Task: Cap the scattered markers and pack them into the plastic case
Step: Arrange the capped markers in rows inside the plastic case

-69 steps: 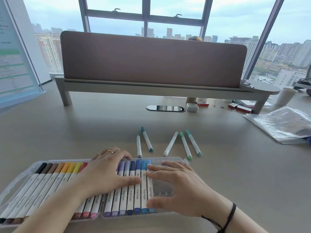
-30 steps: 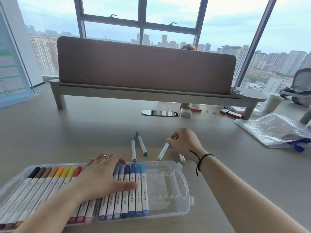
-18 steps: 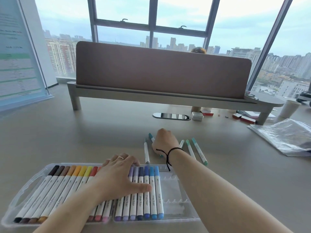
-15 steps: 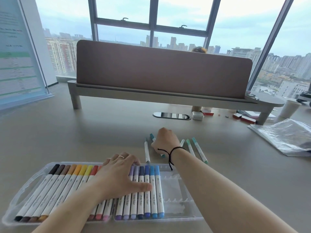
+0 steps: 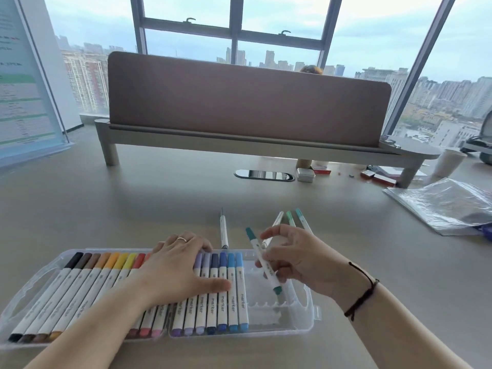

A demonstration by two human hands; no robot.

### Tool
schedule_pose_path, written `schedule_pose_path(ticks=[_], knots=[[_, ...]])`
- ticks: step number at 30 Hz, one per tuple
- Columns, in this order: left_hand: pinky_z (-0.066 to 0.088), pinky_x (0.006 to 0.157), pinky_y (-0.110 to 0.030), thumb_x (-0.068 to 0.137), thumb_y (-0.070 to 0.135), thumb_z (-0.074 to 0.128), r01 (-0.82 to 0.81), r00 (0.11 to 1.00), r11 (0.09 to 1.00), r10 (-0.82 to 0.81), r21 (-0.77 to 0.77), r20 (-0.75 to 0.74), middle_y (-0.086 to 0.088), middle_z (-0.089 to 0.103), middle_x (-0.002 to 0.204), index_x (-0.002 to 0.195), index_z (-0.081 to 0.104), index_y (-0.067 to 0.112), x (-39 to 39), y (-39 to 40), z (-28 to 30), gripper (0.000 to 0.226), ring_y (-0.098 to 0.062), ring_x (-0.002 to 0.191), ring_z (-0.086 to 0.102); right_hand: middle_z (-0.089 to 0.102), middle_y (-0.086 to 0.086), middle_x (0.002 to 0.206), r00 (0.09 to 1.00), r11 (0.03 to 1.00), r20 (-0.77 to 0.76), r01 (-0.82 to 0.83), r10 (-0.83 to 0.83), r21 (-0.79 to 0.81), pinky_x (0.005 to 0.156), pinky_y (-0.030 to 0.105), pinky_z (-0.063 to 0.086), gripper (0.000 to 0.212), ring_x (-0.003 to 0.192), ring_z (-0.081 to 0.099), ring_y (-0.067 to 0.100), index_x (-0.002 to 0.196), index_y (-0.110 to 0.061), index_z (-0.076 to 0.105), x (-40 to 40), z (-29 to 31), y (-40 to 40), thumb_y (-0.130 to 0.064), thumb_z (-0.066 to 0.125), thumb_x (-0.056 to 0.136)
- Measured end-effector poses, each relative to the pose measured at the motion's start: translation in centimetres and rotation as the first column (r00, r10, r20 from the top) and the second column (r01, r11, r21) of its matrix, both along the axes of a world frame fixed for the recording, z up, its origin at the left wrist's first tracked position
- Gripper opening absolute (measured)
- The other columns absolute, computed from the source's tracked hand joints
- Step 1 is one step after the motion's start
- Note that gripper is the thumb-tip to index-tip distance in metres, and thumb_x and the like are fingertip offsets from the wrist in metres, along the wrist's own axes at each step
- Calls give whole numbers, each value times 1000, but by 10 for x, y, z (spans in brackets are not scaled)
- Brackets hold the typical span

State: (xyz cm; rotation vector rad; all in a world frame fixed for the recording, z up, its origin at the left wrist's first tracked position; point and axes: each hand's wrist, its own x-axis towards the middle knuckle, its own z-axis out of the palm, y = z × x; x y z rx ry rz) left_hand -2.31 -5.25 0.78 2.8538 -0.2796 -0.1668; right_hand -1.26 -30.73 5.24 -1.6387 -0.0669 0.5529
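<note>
A clear plastic case (image 5: 306, 319) lies open at the desk's near edge, filled with a row of capped markers (image 5: 221, 296) from black through blue. Its rightmost slots hold nothing. My left hand (image 5: 178, 270) lies flat on the middle of the packed row. My right hand (image 5: 295, 259) pinches a teal-capped marker (image 5: 262, 258) above the case's right end, tilted with its far end up. Beyond the case, loose markers lie on the desk: a grey-tipped one (image 5: 224, 229), a white one (image 5: 277, 221), a green one (image 5: 290, 219) and a light teal one (image 5: 302, 219).
A brown divider panel on a grey riser shelf (image 5: 239, 141) crosses the desk's far side. A crinkled plastic bag (image 5: 447, 203) lies at the right, with a paper cup (image 5: 450, 162) behind it. Small boxes and a cable port (image 5: 265, 174) sit under the shelf.
My right hand reached out to the loose markers, picked up the teal one and brought it back over the case's right end. My left hand stayed on the packed row.
</note>
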Motion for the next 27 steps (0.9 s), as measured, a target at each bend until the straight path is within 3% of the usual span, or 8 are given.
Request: schedule_pose_path(ticks=[5, 9, 13, 17, 21, 23, 25, 27], knots=[[37, 109, -36, 53, 104, 40, -1, 1000, 1000, 1, -14, 2, 23, 44, 129, 123, 39, 49, 1, 0, -1, 89, -2, 118, 40, 73, 17, 83, 995, 991, 92, -22, 34, -129, 77, 44, 62, 42, 75, 71, 36, 115, -8, 53, -25, -7, 2, 8, 74, 82], [38, 107, -36, 52, 104, 40, -1, 1000, 1000, 1, -15, 7, 23, 44, 127, 121, 39, 50, 2, 0, -1, 88, -1, 117, 40, 77, 14, 87, 992, 982, 125, 11, 13, -188, 82, 48, 61, 38, 81, 75, 35, 108, -9, 50, -26, -14, 8, 0, 77, 83], [37, 107, -35, 52, 104, 39, 0, 1000, 1000, 0, -3, 10, 23, 43, 128, 123, 39, 49, 2, 1, -2, 90, -1, 117, 41, 78, 5, 83, 977, 939, 207, 18, 57, -345, 72, 40, 63, 28, 72, 76, 24, 99, -11, 53, -27, -16, 13, -10, 78, 85], [38, 104, -33, 53, 103, 39, 1, 1000, 1000, -1, -5, 19, 24, 43, 124, 122, 39, 49, 2, 0, -2, 88, 0, 114, 41, 74, -3, 75, 890, 792, 415, 112, 189, -600, 60, 30, 61, 18, 63, 71, 10, 79, -23, 63, -29, -21, 16, -26, 80, 81], [40, 101, -31, 53, 103, 40, -1, 1000, 1000, 1, -1, 21, 24, 44, 120, 120, 39, 50, 2, -1, -2, 85, 0, 111, 43, 74, -7, 72, 869, 783, 429, 84, 244, -616, 61, 27, 59, 13, 63, 69, 7, 76, -22, 68, -30, -21, 14, -28, 77, 83], [40, 100, -30, 52, 104, 40, -2, 1000, 1000, 2, -4, 26, 25, 43, 118, 119, 39, 50, 2, -1, -2, 86, 1, 110, 43, 72, -11, 78, 836, 761, 464, 89, 294, -643, 65, 20, 55, 10, 69, 64, 1, 82, -25, 74, -30, -20, 10, -35, 76, 84], [40, 100, -30, 52, 104, 40, 2, 1000, 1000, -2, -6, 26, 26, 42, 117, 119, 39, 50, 1, -1, -1, 87, 1, 110, 43, 68, -19, 95, 760, 702, 524, 128, 384, -700, 74, 16, 48, 21, 86, 57, -3, 96, -32, 76, -28, -22, 3, -49, 73, 84], [40, 99, -30, 52, 104, 40, 3, 1000, 1000, -3, -4, 26, 26, 42, 117, 119, 39, 49, 1, -1, -1, 87, 1, 110, 42, 64, -25, 115, 706, 688, 563, 147, 430, -710, 90, 20, 44, 33, 106, 51, -4, 107, -37, 74, -27, -24, -4, -59, 67, 84]])
